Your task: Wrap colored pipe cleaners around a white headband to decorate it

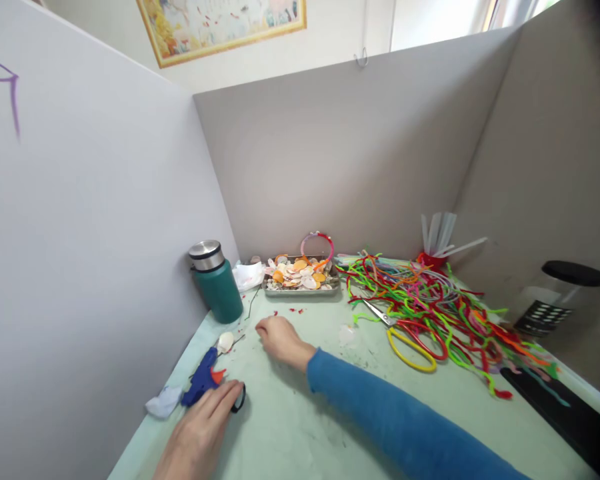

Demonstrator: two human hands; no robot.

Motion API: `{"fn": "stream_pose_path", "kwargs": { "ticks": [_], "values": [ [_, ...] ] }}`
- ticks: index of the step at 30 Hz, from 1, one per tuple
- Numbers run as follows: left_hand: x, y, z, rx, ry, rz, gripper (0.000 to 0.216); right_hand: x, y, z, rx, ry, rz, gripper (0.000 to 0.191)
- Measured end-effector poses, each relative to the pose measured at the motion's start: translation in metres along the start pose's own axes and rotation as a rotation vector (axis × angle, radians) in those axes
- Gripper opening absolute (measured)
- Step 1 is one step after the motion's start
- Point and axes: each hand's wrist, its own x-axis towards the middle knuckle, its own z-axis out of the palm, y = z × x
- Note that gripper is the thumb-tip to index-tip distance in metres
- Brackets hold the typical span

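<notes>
My left hand [203, 423] is at the lower left, fingers together, with a small black-rimmed loop [239, 399] at its fingertips; the thumb is hidden. Just beyond it lies a blue glue gun [200, 379] with an orange trigger, and a white shell-like piece [225, 343] sits by its nozzle. Farther forward, my right hand [280, 340] is low over the table with its fingers curled closed. Anything inside those fingers is too small or hidden to make out. Tiny red bits [296, 310] are scattered on the cloth past the right hand.
A green bottle [220, 290] stands at left by the partition. At the back, a metal tray [303, 292] holds shells, with a pink-red hoop [331, 248] on it. Scissors [414, 340] and tangled pipe cleaners [400, 287] cover the right, near a lidded jar [550, 307].
</notes>
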Motion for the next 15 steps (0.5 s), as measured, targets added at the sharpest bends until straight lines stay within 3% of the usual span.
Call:
{"fn": "stream_pose_path", "kwargs": {
  "ticks": [4, 7, 10, 15],
  "values": [
    [0.006, 0.014, -0.013, -0.085, 0.098, -0.099, 0.039, -0.057, 0.046, -0.037, -0.083, 0.045, -0.028, 0.024],
    [0.030, 0.045, -0.022, -0.181, 0.239, -0.142, 0.028, -0.106, 0.078, -0.061, -0.154, 0.101, -0.062, 0.024],
    [0.067, 0.099, -0.022, -0.356, 0.175, 0.003, 0.009, -0.151, 0.111, -0.079, -0.240, 0.224, -0.017, 0.028],
    [0.115, 0.208, 0.012, -0.416, 0.163, 0.291, 0.032, -0.214, 0.160, -0.103, -0.247, 0.478, 0.288, 0.030]
  ]
}}
